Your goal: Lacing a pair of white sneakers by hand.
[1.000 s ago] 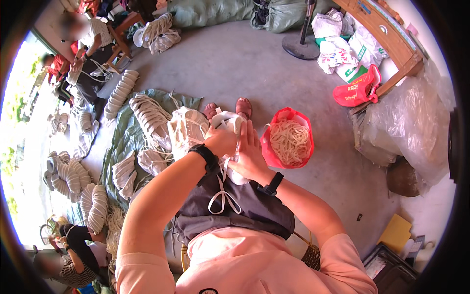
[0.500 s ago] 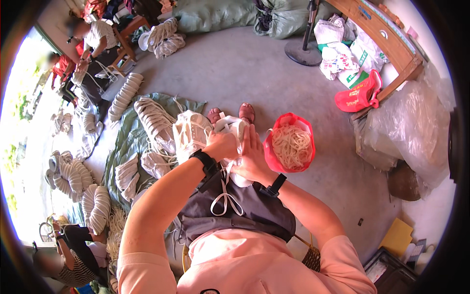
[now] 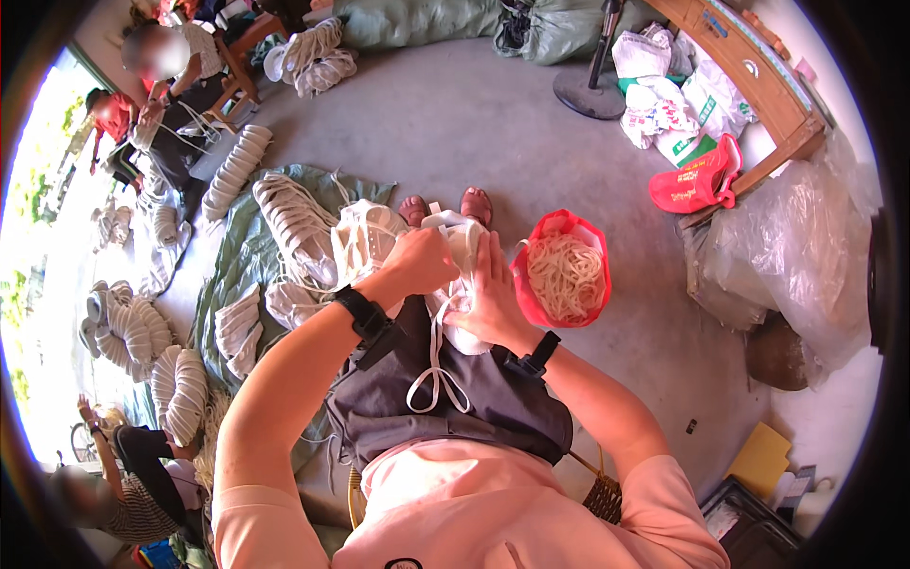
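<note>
A white shoe (image 3: pixel 466 339) rests on my lap between my knees. My right hand (image 3: pixel 495 302) grips its right side, with long fingers over the upper and the thumb across it. Closed in a fist, my left hand (image 3: pixel 424 263) is at the shoe's left side; what its fingers pinch is hidden. From the shoe a white shoelace (image 3: pixel 438 375) hangs in a loop over my dark trousers. Just left of my left hand sits another white laced shoe (image 3: pixel 365 245). Close by on the right stands a red bag (image 3: pixel 517 284) full of pale laces (image 3: pixel 566 275).
Stacked white shoes (image 3: pixel 289 223) lie on a green sheet (image 3: pixel 223 261) at left. Several people sit at the left side. A fan base (image 3: pixel 590 95), a wooden table (image 3: pixel 749 71), a red pouch (image 3: pixel 697 180) and clear plastic sheeting (image 3: pixel 787 256) are at right.
My left hand and forearm have moved slightly left and up, away from my right hand. The right hand keeps its hold on the shoe. The whole view has shifted slightly.
</note>
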A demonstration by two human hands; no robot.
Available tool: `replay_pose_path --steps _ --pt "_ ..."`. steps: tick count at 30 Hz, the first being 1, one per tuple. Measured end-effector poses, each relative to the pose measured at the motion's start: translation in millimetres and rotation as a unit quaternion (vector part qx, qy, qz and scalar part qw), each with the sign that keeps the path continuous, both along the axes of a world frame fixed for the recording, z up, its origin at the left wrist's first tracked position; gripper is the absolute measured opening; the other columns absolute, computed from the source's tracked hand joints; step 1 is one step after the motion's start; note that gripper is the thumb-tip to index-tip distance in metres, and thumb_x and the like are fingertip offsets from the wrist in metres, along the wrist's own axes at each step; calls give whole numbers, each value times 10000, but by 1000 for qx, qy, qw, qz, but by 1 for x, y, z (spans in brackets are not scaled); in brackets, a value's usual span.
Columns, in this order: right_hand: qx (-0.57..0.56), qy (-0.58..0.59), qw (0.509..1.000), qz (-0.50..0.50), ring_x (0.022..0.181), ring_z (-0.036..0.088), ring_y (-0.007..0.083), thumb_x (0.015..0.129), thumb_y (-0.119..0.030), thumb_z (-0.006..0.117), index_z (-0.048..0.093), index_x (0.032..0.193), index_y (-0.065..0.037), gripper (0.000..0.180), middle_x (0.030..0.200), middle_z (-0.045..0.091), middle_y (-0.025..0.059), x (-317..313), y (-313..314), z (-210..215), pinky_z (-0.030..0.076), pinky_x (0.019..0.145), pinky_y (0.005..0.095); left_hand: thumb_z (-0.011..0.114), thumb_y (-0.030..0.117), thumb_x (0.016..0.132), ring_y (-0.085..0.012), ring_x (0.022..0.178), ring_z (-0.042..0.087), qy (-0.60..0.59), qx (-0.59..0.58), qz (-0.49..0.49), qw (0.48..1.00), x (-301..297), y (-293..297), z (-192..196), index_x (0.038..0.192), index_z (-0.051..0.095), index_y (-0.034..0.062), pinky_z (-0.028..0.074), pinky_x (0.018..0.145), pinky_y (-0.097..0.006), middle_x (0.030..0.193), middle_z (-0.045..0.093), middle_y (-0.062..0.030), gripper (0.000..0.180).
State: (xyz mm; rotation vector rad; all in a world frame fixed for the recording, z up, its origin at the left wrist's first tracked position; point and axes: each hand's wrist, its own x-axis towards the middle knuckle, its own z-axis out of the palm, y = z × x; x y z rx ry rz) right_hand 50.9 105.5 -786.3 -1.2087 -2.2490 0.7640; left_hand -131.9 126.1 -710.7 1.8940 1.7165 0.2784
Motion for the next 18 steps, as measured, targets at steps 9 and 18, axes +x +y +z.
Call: replay_pose_path --steps 9,18 --pt "35 14 999 36 1487 114 525 774 -353 813 50 1600 -68 1160 1636 39 298 -20 16 12 156 1199 576 740 206 775 -263 716 687 -161 65 31 984 -38 -3 -26 841 754 8 542 690 -375 776 701 -145 209" --pt "-5 139 990 14 1472 250 440 898 -301 717 585 1174 -40 402 1608 215 272 -43 41 -2 240 1181 511 745 130 806 -290 1092 603 -193 188 -26 963 -56 17 -47 832 758 45 448 992 -414 1023 686 -95 90"
